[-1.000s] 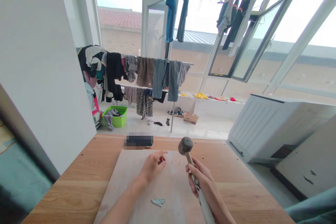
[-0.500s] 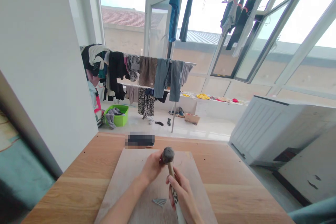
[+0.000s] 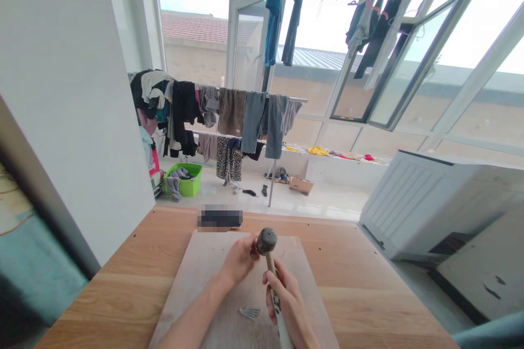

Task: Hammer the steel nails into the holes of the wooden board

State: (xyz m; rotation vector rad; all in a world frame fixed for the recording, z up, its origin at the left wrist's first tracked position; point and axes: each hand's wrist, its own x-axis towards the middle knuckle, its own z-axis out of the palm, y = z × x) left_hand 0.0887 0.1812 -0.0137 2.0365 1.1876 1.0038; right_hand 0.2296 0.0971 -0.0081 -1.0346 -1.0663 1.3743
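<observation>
My right hand (image 3: pixel 286 300) is wrapped round the pale handle of a hammer (image 3: pixel 267 244), whose dark round head stands over the far part of a light wooden board (image 3: pixel 204 272). My left hand (image 3: pixel 239 259) rests on the board just left of the hammer head, fingers pinched together at the spot under the head; what they hold is hidden. A small pile of nails (image 3: pixel 249 313) lies on the board near my right wrist.
The board lies on a wooden table (image 3: pixel 123 294). A dark blurred object (image 3: pixel 220 217) sits at the table's far edge. Beyond are a rack of hanging clothes (image 3: pixel 229 114), a green basket (image 3: pixel 183 180), a white cabinet (image 3: pixel 429 202) on the right and a white wall (image 3: pixel 61 92) on the left.
My right hand swung the hammer left and down from beside my left hand until its head met the fingertips. Since half a second ago little has moved.
</observation>
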